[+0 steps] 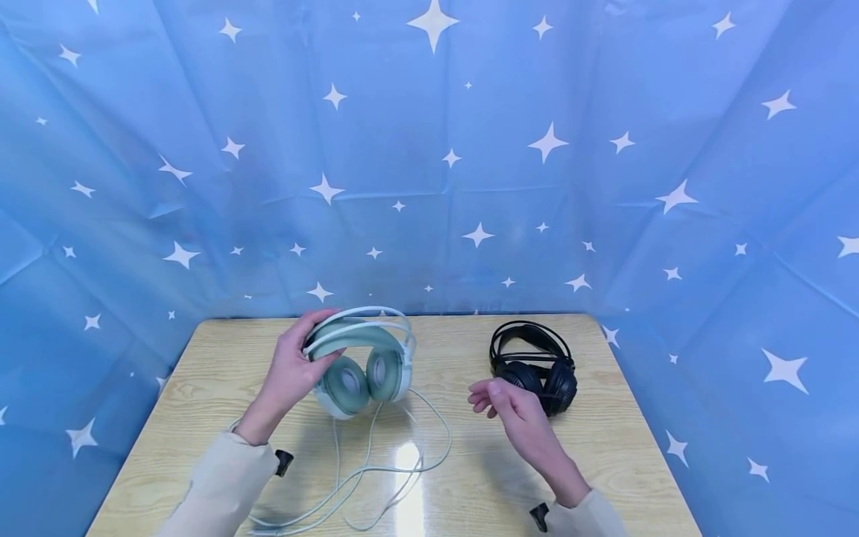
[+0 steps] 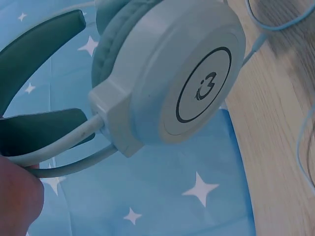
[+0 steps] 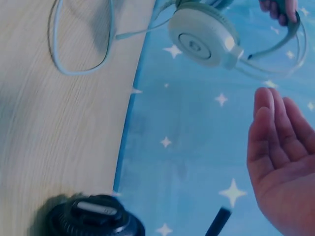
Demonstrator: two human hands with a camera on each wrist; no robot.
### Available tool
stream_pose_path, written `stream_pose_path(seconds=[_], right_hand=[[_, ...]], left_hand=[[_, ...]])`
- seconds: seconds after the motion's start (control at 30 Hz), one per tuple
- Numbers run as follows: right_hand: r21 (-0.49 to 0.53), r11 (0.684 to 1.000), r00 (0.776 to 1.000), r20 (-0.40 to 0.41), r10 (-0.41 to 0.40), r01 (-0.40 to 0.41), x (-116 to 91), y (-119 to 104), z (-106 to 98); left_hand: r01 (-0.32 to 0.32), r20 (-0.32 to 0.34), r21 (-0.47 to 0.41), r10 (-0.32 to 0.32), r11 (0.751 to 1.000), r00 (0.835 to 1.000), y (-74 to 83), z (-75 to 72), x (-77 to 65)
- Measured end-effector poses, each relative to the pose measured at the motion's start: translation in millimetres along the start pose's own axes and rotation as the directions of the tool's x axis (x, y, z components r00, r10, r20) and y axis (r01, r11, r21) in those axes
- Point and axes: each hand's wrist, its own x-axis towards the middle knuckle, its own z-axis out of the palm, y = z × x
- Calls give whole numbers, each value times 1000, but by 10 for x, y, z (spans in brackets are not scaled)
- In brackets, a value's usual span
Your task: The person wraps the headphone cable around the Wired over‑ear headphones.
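Observation:
My left hand (image 1: 295, 373) grips the headband of a pale green and white pair of headphones (image 1: 396, 373), thumb below and fingers over the top. The headphones are raised, with both ear cups hanging down; one cup (image 2: 197, 88) bears a round ring logo in the left wrist view. Their thin pale cable (image 1: 362, 470) trails in loops onto the table. My right hand (image 1: 520, 421) is held palm inward with its fingers nearly straight and nothing in it. It overlaps the near side of a black pair of headphones (image 1: 560, 384), which rests on the table at the right.
A light wood-grain table (image 1: 456, 477) lies under everything, with a bright glare spot near its front. Behind and on both sides hangs a blue curtain (image 1: 429, 246) with white stars, meeting the table's back edge.

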Motion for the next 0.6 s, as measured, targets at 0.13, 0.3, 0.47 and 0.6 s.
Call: stream_pose_path(seconds=[0.13, 0.3, 0.47, 0.6], right_hand=[[-31, 999, 1000, 8, 9, -9, 82, -52, 86], [-53, 998, 999, -7, 47, -47, 233, -139, 225], [-13, 996, 996, -8, 89, -90, 466, -211, 413], [9, 993, 993, 25, 119, -119, 620, -270, 484]], left_hand=[[-8, 26, 0, 8, 1000, 1000, 29, 66, -10], [-29, 50, -21, 30, 999, 998, 62, 131, -11], [-53, 65, -28, 55, 998, 996, 162, 201, 10], [-45, 87, -108, 55, 993, 995, 265, 254, 32]])
